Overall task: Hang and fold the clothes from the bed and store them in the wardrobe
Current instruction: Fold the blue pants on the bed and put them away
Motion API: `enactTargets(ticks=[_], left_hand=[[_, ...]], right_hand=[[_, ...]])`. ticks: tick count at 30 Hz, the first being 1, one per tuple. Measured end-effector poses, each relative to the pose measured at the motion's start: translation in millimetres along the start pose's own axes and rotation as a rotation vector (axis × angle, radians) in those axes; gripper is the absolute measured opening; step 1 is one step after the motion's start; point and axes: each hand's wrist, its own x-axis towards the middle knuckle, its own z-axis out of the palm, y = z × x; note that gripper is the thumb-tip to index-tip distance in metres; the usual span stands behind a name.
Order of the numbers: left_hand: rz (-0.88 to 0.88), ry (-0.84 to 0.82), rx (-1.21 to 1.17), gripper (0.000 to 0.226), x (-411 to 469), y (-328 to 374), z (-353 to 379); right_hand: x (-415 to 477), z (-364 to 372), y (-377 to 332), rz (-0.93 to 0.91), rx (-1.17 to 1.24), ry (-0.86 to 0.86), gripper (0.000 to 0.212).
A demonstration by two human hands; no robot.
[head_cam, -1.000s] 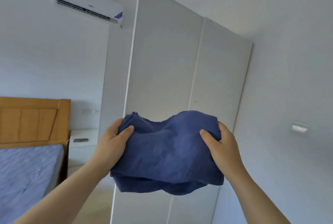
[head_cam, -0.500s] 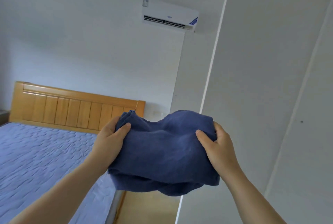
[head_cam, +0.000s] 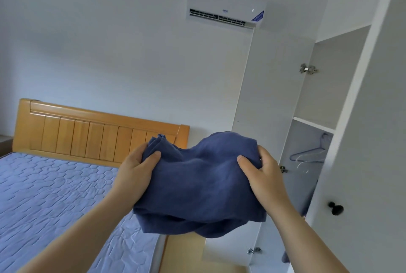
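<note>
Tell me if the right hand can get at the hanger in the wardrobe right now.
Probably not yet: the right hand grips the folded blue garment with the left hand. The wardrobe stands open, so nothing else blocks the hanger.

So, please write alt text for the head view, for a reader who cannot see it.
The left hand and right hand grip a folded dark blue garment in the air. Behind it are a bed with a wooden headboard and an open white wardrobe with hangers inside.
</note>
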Motion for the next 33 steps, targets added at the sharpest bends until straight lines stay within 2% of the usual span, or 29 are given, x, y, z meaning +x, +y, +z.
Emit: enactTargets(ticks=[9,17,24,29,33], left_hand=[[0.011,0.016,-0.012,0.020,98,-40,40],[0.088,-0.050,0.013,0.022,194,-57,102],[0.098,-0.153,-0.012,0.027,272,-94,176],[0.110,-0.258,-0.073,0.027,331,-123,238],[0.120,-0.361,-0.133,0.023,382,-135,298]], right_hand=[[95,34,56,-0.027,0.027,0.009,0.016],[189,26,107,-0.011,0.097,0.080,0.015],[258,13,161,0.061,0.059,0.137,0.016],[299,-2,205,0.107,-0.016,0.244,0.019],[337,-25,233,0.144,-0.119,0.329,0.013]])
